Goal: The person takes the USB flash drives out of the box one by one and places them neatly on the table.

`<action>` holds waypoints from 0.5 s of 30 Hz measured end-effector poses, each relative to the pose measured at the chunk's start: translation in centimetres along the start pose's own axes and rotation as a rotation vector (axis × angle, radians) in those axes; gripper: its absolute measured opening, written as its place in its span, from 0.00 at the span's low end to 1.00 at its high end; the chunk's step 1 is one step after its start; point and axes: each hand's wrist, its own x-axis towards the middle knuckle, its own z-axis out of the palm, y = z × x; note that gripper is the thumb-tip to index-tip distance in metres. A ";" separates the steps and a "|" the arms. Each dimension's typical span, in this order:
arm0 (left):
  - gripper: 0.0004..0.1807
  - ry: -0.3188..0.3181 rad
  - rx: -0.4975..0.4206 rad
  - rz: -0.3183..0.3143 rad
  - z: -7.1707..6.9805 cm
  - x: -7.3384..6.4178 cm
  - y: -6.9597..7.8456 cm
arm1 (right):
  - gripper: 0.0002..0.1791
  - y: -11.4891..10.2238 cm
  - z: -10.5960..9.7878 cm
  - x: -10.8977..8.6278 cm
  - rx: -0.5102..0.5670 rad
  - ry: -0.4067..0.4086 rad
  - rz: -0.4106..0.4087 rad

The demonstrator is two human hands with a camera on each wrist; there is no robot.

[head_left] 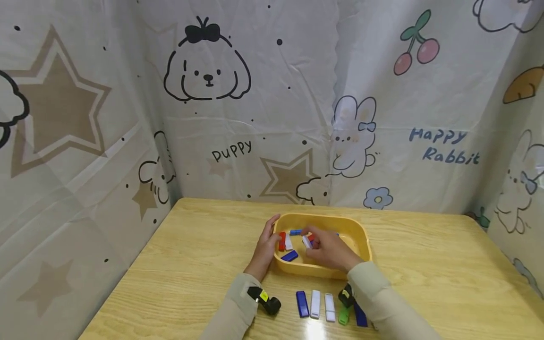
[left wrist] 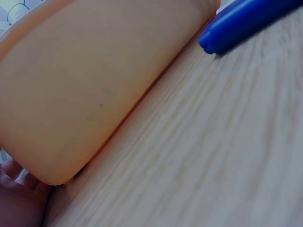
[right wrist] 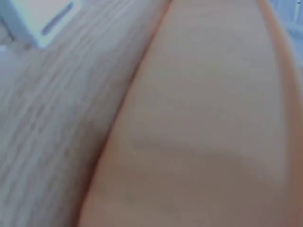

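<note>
My left hand [head_left: 266, 245] holds the left end of a yellow plastic bin [head_left: 364, 245], thumb at the rim and fingers along the outer wall. In the left wrist view, the fingers [left wrist: 12, 182] of that hand show at the bin's corner. Reaching over the front rim, my right hand [head_left: 329, 246] pinches a white USB stick [head_left: 307, 242] inside the bin. Around it in the bin lie a red stick [head_left: 282, 241], a white one [head_left: 289, 242], a dark blue one [head_left: 290, 256] and a lighter blue one [head_left: 295, 232]. The right wrist view shows mostly the bin's front wall [right wrist: 203, 104].
In front of the bin, a row of USB sticks lies on the wooden table [head_left: 191, 264]: a blue one [head_left: 302, 303], two white ones, a green one [head_left: 344, 316] and another blue one [head_left: 360, 315] partly behind the right sleeve. A printed curtain [head_left: 255, 108] surrounds the table.
</note>
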 end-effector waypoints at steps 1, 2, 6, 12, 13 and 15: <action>0.34 0.007 0.000 0.000 -0.1 0.2 -0.4 | 0.21 -0.1 -0.2 -0.2 -0.001 0.010 0.001; 0.34 0.010 -0.001 -0.001 -0.1 0.4 -0.8 | 0.21 -0.2 -0.5 -0.5 0.001 0.017 0.006; 0.34 0.032 0.028 0.005 0.0 0.8 -1.6 | 0.22 -0.1 -1.8 -1.9 0.010 0.036 0.028; 0.34 0.045 0.043 -0.004 0.0 0.8 -1.8 | 0.22 0.3 -4.0 -4.8 0.042 0.030 0.017; 0.34 0.048 0.047 -0.012 0.0 0.8 -1.7 | 0.22 0.3 -4.4 -5.2 0.049 0.019 0.021; 0.34 0.049 0.042 -0.021 0.0 0.8 -1.5 | 0.21 0.3 -5.2 -6.2 0.049 -0.011 0.024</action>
